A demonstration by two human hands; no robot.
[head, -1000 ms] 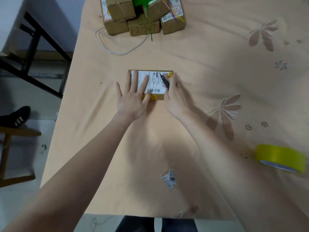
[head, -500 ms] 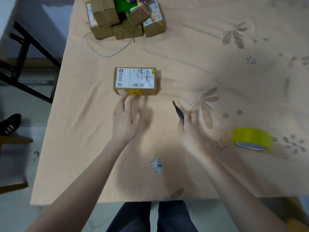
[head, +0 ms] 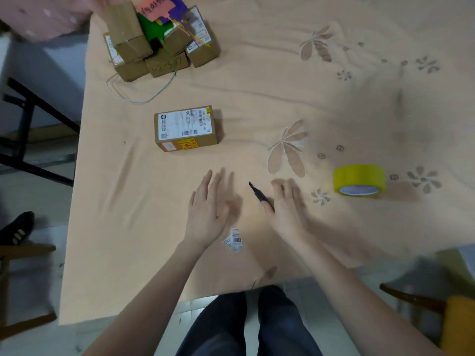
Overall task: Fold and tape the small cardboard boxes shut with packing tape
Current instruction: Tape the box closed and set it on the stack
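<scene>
Box: the labelled cardboard box (head: 186,128) is sitting closed on the peach floral tablecloth (head: 257,93), flaps down.
Tape roll: we're looking at the yellow packing tape (head: 359,180) lying off to our right, well apart from the box.
Right hand: our right hand (head: 288,209) is gripping a black pen-like tool (head: 260,196).
Left hand: our left hand (head: 208,210) is hovering open, holding nothing, nearer us than the box.
Tip: we're probably better off parking the tool before reaching right for the tape.

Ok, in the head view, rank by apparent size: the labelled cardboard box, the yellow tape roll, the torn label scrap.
1. labelled cardboard box
2. yellow tape roll
3. torn label scrap, though it lies nearest the camera
</scene>
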